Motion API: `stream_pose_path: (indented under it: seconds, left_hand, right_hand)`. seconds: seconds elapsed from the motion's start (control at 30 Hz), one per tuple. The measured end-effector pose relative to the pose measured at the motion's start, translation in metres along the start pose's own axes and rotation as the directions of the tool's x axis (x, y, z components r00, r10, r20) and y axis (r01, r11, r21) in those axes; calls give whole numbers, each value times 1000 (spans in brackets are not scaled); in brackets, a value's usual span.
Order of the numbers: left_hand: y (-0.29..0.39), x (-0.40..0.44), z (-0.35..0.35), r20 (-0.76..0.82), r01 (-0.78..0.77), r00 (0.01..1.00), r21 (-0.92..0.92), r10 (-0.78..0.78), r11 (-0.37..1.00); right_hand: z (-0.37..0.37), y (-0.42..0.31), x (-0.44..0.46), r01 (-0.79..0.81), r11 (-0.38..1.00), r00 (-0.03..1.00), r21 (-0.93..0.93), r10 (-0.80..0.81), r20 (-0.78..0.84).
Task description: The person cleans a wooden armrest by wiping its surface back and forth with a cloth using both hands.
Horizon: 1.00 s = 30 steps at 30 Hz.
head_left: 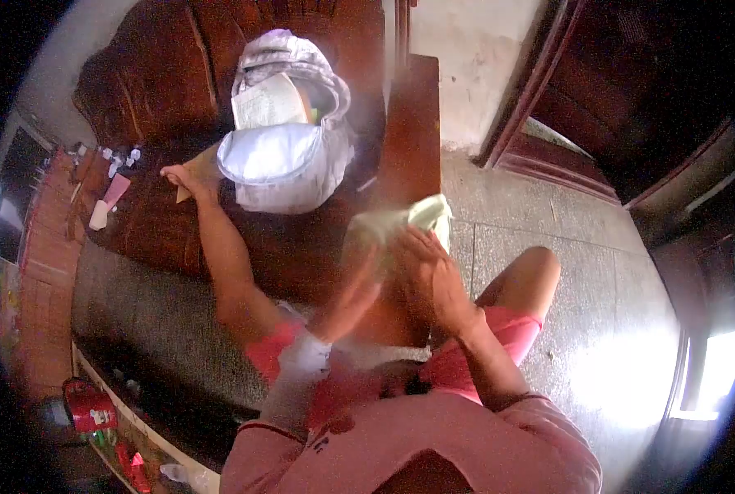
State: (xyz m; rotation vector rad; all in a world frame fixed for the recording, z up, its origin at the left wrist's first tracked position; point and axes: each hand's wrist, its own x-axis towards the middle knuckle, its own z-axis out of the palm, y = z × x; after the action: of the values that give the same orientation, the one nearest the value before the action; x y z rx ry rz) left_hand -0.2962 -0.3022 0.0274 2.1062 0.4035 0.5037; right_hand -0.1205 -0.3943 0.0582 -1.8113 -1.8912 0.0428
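A pale green, sheet-like thing (429, 212) lies over the dark red-brown wooden surface in front of me. Blur hides whether it is a book, paper or cloth. My right hand (435, 276) grips its near edge with bent fingers. My left hand (357, 284) is at its left side, smeared by motion, its fingers unclear. Beyond it to the left stands a grey-white backpack (293, 185), unzipped with its flap folded down. A printed book or sheaf of paper (270, 105) sticks up out of its opening.
My bare left leg (223, 251) stretches over the wooden seat (149, 222); a brown flat piece (205, 169) lies by its end. Small items and a pink packet (116, 189) lie farther left. A red container (89, 406) stands lower left. My right knee (540, 267) is over the floor.
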Motion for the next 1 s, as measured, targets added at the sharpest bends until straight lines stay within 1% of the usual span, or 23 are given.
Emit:
stream_pose_path:
  seconds: [0.1,0.13,0.23,0.27,0.37,0.43,0.53,0.57,0.6,0.63,0.67,0.7,0.73,0.77,0.83,0.87,0.9,0.93,0.97,1.0]
  left_hand:
    - [12,-24,11,-82,27,996,-173,-42,985]
    - [18,-27,12,-70,15,997,-248,-33,969]
    - [3,-26,21,-160,-43,986,-38,37,998]
    - [2,-26,20,-162,-34,986,-9,32,999]
    - [7,-20,17,-169,-13,985,70,25,997]
    - [8,-19,16,-168,-3,985,120,23,993]
    - [10,-18,21,-147,48,988,74,-37,996]
    - [11,-17,24,-199,20,980,112,3,994]
    - [10,-14,28,-249,-9,967,152,47,988]
    - [11,-10,30,-296,-39,950,194,96,980]
    - [16,-5,30,-315,-30,945,178,86,984]
    - [30,-2,28,-330,-20,941,159,72,987]
    - [40,0,24,-334,-19,941,89,48,996]
    - [50,2,20,-338,-17,941,19,23,1000]
    - [66,4,7,-315,-19,948,-220,-53,975]
    - [76,6,1,-398,-47,916,-234,-51,971]
    - [90,12,-9,-421,-140,906,-206,41,968]
    - [90,16,-14,-523,-111,846,16,103,994]
    - [88,20,-19,-602,-51,777,232,185,971]
    - [87,24,-30,-521,-74,819,316,239,946]
  right_hand:
    - [-6,-5,2,-146,965,989,220,146,14]
    - [-9,-7,4,-139,971,990,192,131,51]
    - [-22,-13,14,-93,990,986,109,76,148]
    - [-17,-5,13,72,993,995,90,-77,63]
    - [-24,-12,11,77,997,996,5,-77,-33]
    - [-13,-4,9,-48,999,997,1,48,63]
    - [-20,-12,13,-220,975,963,-37,224,152]
    - [-29,-20,17,-274,960,945,-56,280,171]
    - [-35,-25,20,-405,904,911,134,386,149]
    - [-40,-29,24,-507,800,861,321,488,144]
    - [-46,-33,29,-574,653,798,494,581,160]
    - [-49,-38,33,-430,677,866,598,497,60]
    - [-51,-44,40,-269,683,908,679,414,-57]
    - [-54,-52,47,-97,671,924,735,336,-185]
    - [-66,-72,60,107,500,952,859,198,-234]
    - [-69,-77,64,152,370,955,916,184,-232]
    - [-75,-81,63,145,254,954,956,219,-203]
    - [-80,-84,62,143,134,951,981,254,-174]
    - [-74,-74,60,105,235,923,966,339,-183]
    - [-67,-64,58,48,326,887,944,421,-190]
